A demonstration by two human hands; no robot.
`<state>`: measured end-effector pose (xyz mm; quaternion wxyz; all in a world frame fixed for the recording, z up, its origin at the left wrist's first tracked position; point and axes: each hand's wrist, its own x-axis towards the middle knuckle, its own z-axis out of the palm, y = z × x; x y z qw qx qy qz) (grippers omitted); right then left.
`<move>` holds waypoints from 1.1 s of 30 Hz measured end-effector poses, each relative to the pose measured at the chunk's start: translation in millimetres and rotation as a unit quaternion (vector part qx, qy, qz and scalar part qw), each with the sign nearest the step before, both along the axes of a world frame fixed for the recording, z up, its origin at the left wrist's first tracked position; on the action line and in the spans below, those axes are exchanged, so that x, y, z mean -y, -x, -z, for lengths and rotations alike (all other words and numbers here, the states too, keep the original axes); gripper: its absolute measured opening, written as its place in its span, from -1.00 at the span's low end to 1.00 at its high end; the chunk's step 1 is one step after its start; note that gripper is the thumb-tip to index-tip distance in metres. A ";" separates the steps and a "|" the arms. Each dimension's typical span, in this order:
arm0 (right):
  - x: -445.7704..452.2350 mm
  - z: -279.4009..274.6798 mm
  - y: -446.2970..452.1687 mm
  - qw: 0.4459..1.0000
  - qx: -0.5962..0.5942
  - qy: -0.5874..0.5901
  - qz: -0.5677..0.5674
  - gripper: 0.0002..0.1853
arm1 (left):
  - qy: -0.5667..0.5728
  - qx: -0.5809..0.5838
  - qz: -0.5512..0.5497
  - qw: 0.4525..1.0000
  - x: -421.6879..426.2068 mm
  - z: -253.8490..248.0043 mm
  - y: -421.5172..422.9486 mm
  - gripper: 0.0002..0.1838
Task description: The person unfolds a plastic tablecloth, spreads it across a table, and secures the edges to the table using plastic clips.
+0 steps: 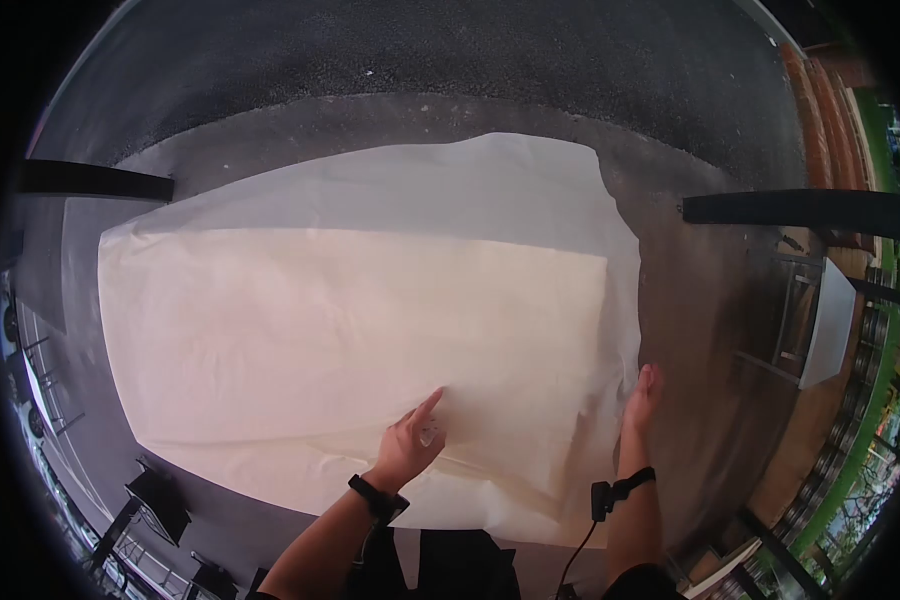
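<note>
A large white cloth or sheet [350, 330] is draped over a table, its flat top showing through and its far and right edges hanging down. My left hand [413, 445] is over the near part of the sheet, index finger stretched out to its surface and the other fingers curled. A small whitish, shiny thing [430, 432] shows in these fingers; its kind is unclear. My right hand [643, 395] is beside the sheet's right edge, fingers extended upward, palm side along the hanging fabric. Creases run across the near right corner of the sheet.
Dark pavement [420, 60] lies beyond the table. Dark posts or beams [800, 210] come in from both sides. At the right stands a small white-topped table [828, 325]; a dark chair [160, 500] stands at the lower left.
</note>
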<state>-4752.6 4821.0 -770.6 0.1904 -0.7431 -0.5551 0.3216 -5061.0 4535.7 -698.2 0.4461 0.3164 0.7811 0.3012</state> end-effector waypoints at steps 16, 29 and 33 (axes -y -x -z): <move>380.8 -62.8 -90.7 0.788 -0.364 0.215 0.448 0.05 | -0.043 0.037 0.036 0.998 8.7 21.1 6.7 -0.32; 405.2 -2.8 -83.9 0.690 -0.593 0.169 0.379 -0.15 | -0.003 0.125 0.025 0.992 8.0 12.3 8.0 -0.29; 383.9 4.0 -94.6 0.684 -0.617 0.137 0.364 -0.27 | 0.020 0.128 0.027 0.991 4.0 -0.8 4.5 -0.28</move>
